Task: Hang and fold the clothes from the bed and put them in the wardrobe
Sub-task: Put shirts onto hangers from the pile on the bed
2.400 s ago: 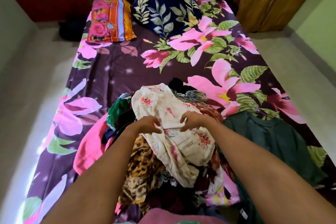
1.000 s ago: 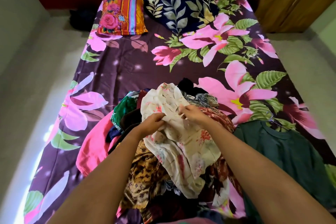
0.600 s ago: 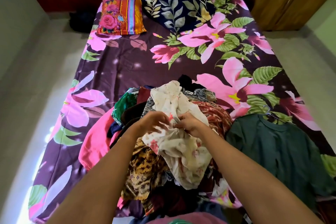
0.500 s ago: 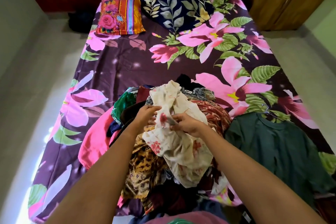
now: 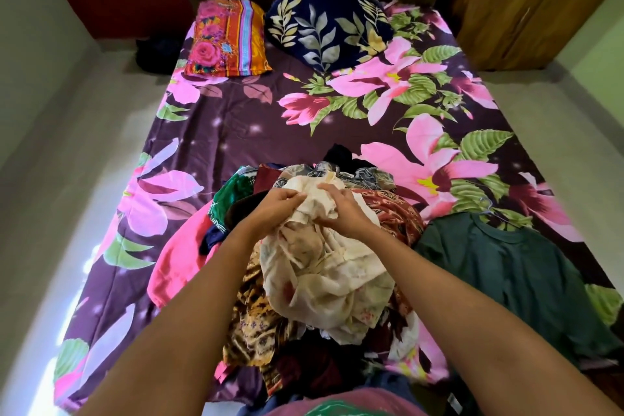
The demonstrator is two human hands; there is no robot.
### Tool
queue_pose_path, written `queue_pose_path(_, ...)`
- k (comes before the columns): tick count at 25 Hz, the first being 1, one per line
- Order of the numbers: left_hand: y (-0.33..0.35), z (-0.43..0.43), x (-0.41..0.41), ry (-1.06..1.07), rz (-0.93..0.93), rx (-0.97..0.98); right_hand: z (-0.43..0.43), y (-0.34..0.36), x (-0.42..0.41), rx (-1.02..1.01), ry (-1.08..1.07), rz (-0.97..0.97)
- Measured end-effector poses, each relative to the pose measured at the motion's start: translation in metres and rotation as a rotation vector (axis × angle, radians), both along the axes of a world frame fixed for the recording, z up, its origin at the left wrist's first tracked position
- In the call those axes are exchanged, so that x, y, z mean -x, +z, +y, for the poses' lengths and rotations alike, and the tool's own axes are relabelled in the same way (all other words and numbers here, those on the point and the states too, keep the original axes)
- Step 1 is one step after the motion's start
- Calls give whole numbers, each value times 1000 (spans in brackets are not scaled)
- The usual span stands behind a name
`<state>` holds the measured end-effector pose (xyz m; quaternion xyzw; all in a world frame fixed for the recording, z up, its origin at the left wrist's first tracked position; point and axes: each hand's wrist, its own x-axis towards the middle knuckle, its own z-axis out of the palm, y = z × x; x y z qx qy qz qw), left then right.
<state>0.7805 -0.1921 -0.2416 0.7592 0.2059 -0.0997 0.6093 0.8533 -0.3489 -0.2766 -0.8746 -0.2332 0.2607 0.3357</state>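
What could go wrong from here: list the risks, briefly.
Both the left hand and right hand grip the crumpled cream floral garment atop the mixed clothes pile; lifting it may drag tangled pieces along, perhaps off the purple floral bed. Shifted clothes could also rumple the dark green T-shirt lying beside the pile.
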Motion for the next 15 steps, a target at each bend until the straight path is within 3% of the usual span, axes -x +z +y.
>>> queue_pose_path(3, 24, 2, -2, -184, -84, -114, 0, 2, -7, 13, 111, -122)
queue_pose_path(7, 39, 12, -10, -185, -149, -681, -26, 35, -23, 13, -67, -165)
queue_pose_path(10, 42, 2, -16, -119, -177, -733, -59, 61, -27, 15, -140, -248)
queue_pose_path(15, 54, -56, -31, -112, -355, -620, -114, 88, -14, -118, -322, -163)
